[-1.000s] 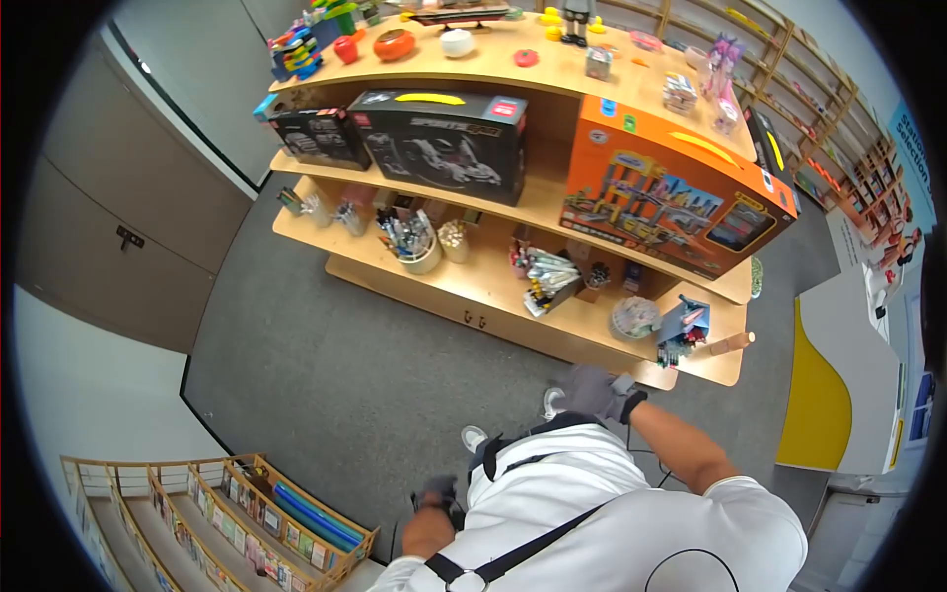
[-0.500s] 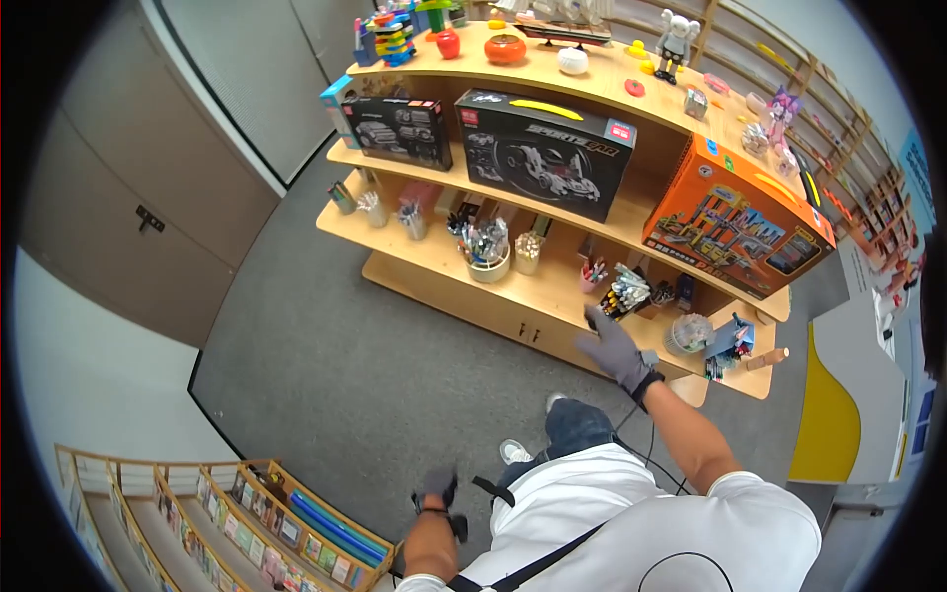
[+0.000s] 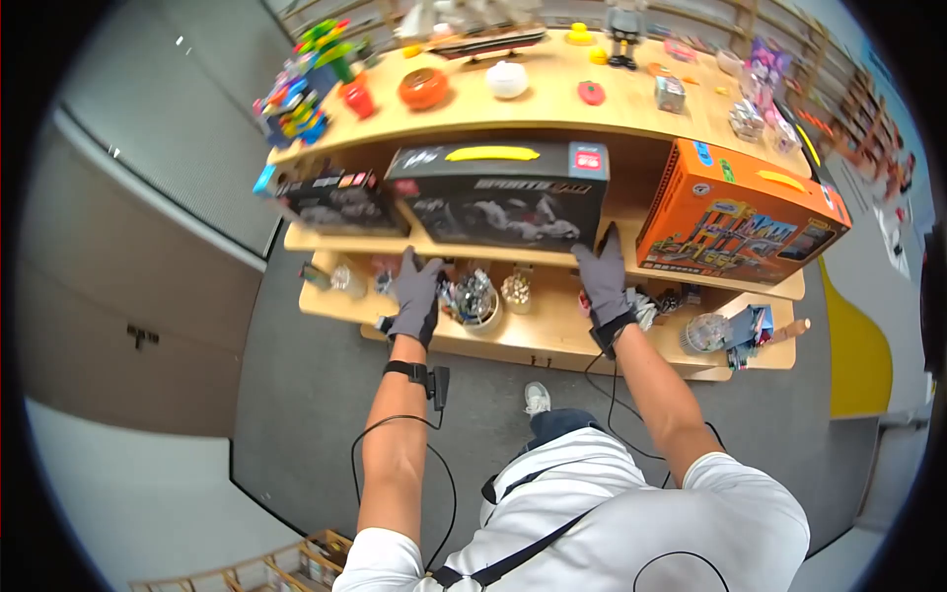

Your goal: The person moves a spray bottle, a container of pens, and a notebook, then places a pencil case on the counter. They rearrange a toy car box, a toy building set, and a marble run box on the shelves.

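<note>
Left hand: fingers spreading at the lower left corner of the black car-set box, which is standing on the middle shelf. Right hand: fingers lying flat together against its right end. Risk: an uneven grip tipping the box onto the pen cup below, or scraping the orange box.

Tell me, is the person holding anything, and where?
The left hand and right hand, fingers spread, reach the lower corners of the black box; a grip cannot be told.
</note>
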`<state>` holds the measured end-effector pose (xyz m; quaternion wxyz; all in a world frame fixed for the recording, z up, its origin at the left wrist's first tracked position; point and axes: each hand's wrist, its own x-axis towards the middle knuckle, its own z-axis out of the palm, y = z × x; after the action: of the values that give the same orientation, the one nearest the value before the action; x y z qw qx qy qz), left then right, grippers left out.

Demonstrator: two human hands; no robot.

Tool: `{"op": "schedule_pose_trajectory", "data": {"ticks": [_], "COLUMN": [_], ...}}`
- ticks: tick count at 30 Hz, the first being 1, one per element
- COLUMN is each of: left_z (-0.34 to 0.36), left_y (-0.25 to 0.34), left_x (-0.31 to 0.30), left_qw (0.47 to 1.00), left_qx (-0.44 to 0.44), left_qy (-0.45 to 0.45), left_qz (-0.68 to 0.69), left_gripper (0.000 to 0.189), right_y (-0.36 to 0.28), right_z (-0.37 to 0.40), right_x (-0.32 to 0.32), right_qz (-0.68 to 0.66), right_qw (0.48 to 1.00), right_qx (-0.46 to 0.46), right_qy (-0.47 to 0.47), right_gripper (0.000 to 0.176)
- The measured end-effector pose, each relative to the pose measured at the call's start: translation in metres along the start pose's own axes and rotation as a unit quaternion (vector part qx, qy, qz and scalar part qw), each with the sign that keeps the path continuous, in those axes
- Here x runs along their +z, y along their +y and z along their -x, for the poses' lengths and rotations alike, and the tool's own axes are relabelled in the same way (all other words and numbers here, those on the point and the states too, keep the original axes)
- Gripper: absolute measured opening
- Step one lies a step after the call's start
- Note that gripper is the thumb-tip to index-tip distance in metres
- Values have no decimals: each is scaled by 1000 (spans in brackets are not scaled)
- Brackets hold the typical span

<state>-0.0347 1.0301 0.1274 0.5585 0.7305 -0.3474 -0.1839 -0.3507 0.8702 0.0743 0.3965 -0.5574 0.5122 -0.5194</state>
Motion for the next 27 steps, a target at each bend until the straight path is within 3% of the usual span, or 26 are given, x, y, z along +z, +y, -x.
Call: {"op": "schedule_pose_trajectory", "data": {"ticks": [3, 7, 10, 12, 15, 23, 27], "left_z": [-68, -90, -73, -69, -66, -71, -74], "left_y": [-2, -8, -6, -4, 2, -3, -15], "left_x": [16, 21, 35, 35, 35, 34, 32], "left_qw": [995, 989, 993, 994, 995, 992, 990], "left_qx": [50, -25, 42, 33, 25, 12, 7], "left_qy": [13, -132, -99, -101, -97, -121, -130], "left_qz": [-82, 64, 51, 40, 24, 37, 62], "left_gripper": [64, 67, 67, 67, 66, 64, 64], "right_y": [7, 1, -25, -22, -7, -4, -17], "right_z": [0, 8, 4, 12, 15, 17, 19], "right_x": [13, 9, -2, 0, 6, 16, 14], "right_qz": [-6, 97, 82, 73, 71, 90, 122], "right_qw": [999, 992, 995, 995, 996, 993, 992], "right_qx": [-50, -68, -35, -8, -63, -65, -33], "right_qy": [-16, -31, -46, -63, 0, 27, 8], "right_gripper": [93, 89, 88, 87, 83, 75, 86]}}
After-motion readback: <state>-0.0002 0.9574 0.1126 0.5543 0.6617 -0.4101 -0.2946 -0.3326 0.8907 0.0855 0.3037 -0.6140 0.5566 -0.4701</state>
